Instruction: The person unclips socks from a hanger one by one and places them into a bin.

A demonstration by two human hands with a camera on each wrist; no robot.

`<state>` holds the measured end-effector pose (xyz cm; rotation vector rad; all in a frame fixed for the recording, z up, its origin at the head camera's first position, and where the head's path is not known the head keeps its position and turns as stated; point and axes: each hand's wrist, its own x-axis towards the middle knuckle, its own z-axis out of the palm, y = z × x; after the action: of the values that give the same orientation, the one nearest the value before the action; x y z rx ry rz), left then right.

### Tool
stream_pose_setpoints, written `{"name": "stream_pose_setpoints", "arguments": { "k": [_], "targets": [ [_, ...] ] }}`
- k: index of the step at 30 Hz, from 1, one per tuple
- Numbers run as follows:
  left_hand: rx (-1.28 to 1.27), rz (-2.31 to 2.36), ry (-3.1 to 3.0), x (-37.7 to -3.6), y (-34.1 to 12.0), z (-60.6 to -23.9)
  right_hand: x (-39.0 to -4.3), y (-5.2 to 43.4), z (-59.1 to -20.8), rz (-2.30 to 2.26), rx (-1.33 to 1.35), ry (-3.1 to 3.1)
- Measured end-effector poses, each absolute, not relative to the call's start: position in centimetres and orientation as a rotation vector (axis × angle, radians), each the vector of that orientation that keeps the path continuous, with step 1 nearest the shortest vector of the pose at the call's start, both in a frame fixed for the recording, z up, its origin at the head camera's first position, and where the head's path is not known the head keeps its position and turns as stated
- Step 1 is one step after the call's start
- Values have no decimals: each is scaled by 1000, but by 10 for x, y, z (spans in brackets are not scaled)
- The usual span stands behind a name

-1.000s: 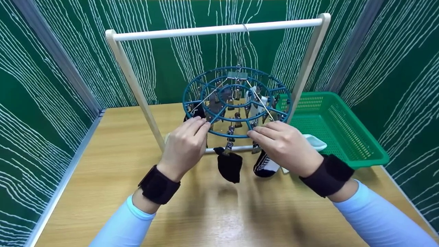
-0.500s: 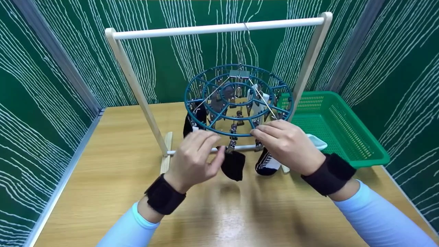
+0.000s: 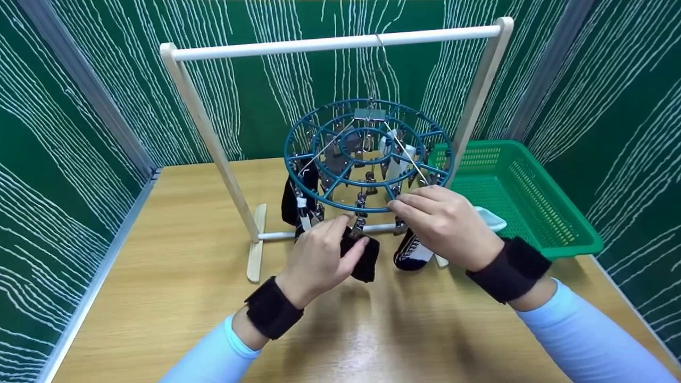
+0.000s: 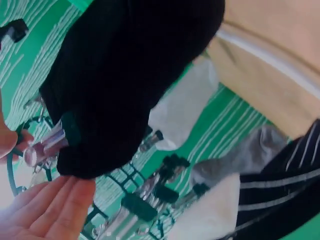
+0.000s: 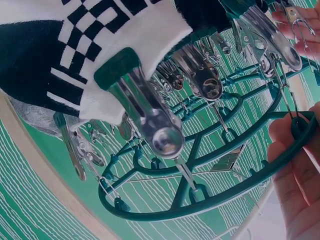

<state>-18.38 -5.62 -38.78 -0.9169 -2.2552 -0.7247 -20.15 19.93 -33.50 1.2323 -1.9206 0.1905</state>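
while the right hand point(image 3: 444, 226) pinches the front rim of the teal clip hanger point(image 3: 367, 154) hung from the wooden rack point(image 3: 340, 42), left hand point(image 3: 319, 255) curls fingers and thumb around the black sock point(image 3: 364, 255), clipped at the hanger's near edge, above the table point(image 3: 175, 266).

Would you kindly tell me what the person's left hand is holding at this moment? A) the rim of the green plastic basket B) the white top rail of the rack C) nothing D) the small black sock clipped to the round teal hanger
D: the left hand closes its fingers round the small black sock hanging from a clip of the round teal clip hanger, while the right hand holds the hanger's rim.
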Motion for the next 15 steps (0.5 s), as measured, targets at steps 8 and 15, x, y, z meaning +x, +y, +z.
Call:
{"name": "stream_pose_setpoints", "arguments": {
  "k": [8,15],
  "targets": [
    [-955,-959,-2502,-193,-57,-384,-200,199,-335,184,1221,-1932],
    [-989,-1209,-2485,-199,-57,-380,-201,200,-336,213,1228,-1938]
  ]
}}
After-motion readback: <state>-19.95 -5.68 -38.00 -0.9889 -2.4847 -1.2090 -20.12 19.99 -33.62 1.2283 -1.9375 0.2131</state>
